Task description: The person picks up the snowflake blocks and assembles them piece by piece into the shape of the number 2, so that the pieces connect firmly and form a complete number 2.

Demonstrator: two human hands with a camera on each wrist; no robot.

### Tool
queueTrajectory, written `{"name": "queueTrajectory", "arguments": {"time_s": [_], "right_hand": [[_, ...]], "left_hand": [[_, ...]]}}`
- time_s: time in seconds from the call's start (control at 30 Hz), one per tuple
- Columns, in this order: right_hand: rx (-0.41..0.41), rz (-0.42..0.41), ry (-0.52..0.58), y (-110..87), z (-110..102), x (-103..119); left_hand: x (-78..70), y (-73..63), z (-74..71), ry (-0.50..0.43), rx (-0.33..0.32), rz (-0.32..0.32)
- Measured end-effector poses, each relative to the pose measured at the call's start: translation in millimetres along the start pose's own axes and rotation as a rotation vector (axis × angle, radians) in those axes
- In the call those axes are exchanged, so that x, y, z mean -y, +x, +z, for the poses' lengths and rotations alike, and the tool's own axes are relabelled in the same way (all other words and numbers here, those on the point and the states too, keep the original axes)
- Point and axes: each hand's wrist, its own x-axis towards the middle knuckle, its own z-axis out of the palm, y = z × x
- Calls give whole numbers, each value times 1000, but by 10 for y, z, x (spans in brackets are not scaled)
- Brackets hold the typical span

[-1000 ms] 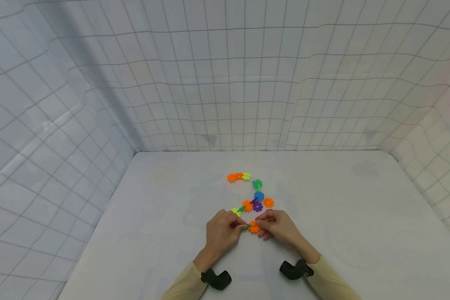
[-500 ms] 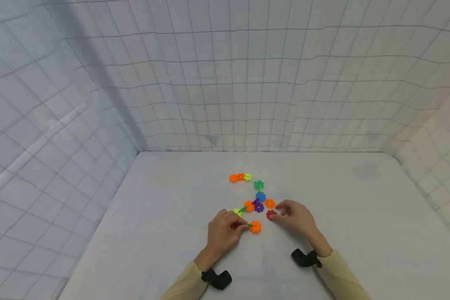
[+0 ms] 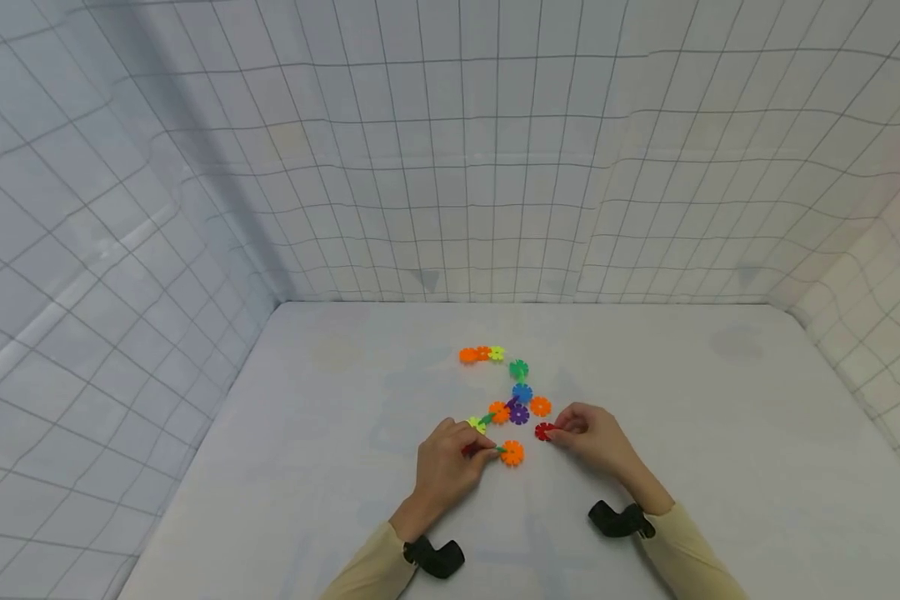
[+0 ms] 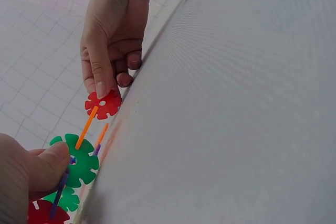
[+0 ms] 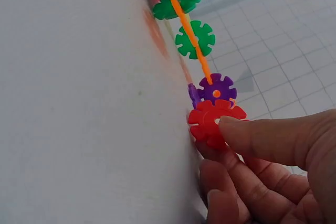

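My left hand (image 3: 446,465) pinches a green notched flower disc (image 4: 83,162) between thumb and fingers. An orange flower disc (image 3: 512,453) is joined to the green one and sticks out to the right. In the left wrist view, a purple disc (image 4: 60,190) and a red disc (image 4: 47,213) also show by the left fingers. To the right, my right hand (image 3: 596,437) pinches a single red flower disc (image 5: 214,121) by its edge, thumb on its face. A gap separates this red disc from the orange one in the head view.
Beyond the hands, a curved chain of discs runs across the white table (image 3: 330,433), with a blue disc (image 3: 522,392) and a yellow disc (image 3: 497,353). An orange disc (image 3: 541,406) and a purple disc (image 3: 519,414) lie near the right hand. Gridded white cloth (image 3: 450,167) encloses the table.
My right hand has left the orange disc, moved right and slightly away to the red disc, and taken hold of it, tilting it. My left hand has kept its grip in place.
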Motion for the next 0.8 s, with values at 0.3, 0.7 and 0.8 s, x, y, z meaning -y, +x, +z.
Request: {"name": "queueTrajectory", "arguments": {"time_s": [0.3,0.7,0.8], "right_hand": [[204,-156,246,-84,41,-46],[161,-203,187,-222,54,333],[159,-233,180,-230,62,376]], "left_hand": [[-4,0,-8,-9,-18,-2],[-9,17,-7,-26,-1,-13],[-6,17,-13,-27,-2,-12]]}}
